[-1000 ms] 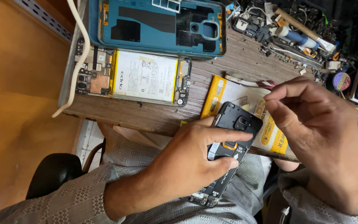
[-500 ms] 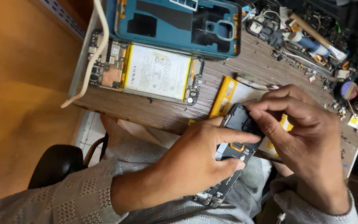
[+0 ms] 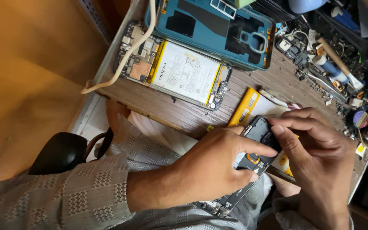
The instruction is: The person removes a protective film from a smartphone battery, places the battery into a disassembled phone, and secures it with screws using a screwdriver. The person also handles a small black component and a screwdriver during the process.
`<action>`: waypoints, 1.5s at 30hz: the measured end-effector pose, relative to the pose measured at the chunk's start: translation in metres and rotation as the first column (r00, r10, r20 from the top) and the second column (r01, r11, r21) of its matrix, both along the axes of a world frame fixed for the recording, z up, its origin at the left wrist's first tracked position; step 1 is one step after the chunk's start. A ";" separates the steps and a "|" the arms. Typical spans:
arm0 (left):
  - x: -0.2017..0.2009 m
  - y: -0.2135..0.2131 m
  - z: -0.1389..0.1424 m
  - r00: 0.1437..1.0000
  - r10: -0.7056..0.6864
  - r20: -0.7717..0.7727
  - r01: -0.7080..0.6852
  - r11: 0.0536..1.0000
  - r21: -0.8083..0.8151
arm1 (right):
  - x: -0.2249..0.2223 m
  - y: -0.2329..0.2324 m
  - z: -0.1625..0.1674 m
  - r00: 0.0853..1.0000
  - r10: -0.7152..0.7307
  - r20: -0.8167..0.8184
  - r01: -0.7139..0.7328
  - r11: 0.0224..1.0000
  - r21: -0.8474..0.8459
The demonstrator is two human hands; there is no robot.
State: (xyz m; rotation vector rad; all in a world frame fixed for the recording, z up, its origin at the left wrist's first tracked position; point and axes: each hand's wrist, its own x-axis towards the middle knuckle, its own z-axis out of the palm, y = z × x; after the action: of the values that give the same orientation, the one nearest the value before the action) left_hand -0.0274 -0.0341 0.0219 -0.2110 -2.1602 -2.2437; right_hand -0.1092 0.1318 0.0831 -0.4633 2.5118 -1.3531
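Two hands work over a person's lap at the near edge of a wooden bench (image 3: 171,108). Far left lies an opened phone (image 3: 175,70) with its white battery showing (a cream cable (image 3: 126,55) droops across it), and a teal back cover (image 3: 218,30) sits beyond. Nearer, the left hand (image 3: 205,170) is clasped round a dark phone frame (image 3: 254,149), thumb across its top. To its right, the right hand (image 3: 320,157) pinches that frame's upper end with curled fingertips. Small tools (image 3: 333,64) crowd the far right.
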 end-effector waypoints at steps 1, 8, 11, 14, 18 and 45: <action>0.000 0.000 -0.001 1.000 0.004 -0.006 -0.004 1.000 -0.009 | 0.000 0.001 -0.001 1.000 0.005 -0.003 -0.005 1.000 -0.001; -0.001 0.000 -0.002 1.000 -0.024 -0.017 0.024 0.999 0.024 | -0.003 0.002 -0.005 1.000 -0.003 0.006 0.003 1.000 -0.005; -0.001 -0.001 -0.001 1.000 -0.023 -0.013 0.023 1.000 0.015 | -0.002 0.001 -0.003 1.000 -0.016 0.027 0.016 1.000 -0.004; -0.001 -0.001 0.001 1.000 -0.023 -0.003 0.023 1.000 -0.001 | -0.003 0.000 -0.001 0.998 -0.038 0.054 0.038 0.999 0.003; -0.001 -0.002 0.004 1.000 0.006 -0.002 -0.006 1.000 -0.017 | -0.003 -0.001 0.004 0.995 -0.052 0.083 0.050 0.998 0.036; -0.005 -0.004 0.010 0.994 -0.056 0.091 0.062 0.996 -0.067 | -0.001 -0.016 0.022 0.930 0.184 -0.318 -0.011 0.879 0.477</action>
State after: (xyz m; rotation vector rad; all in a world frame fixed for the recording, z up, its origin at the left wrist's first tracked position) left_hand -0.0319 -0.0382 0.0318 -0.1814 -2.3089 -2.2527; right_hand -0.1106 0.1161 0.1053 -0.7692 2.9269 -0.6176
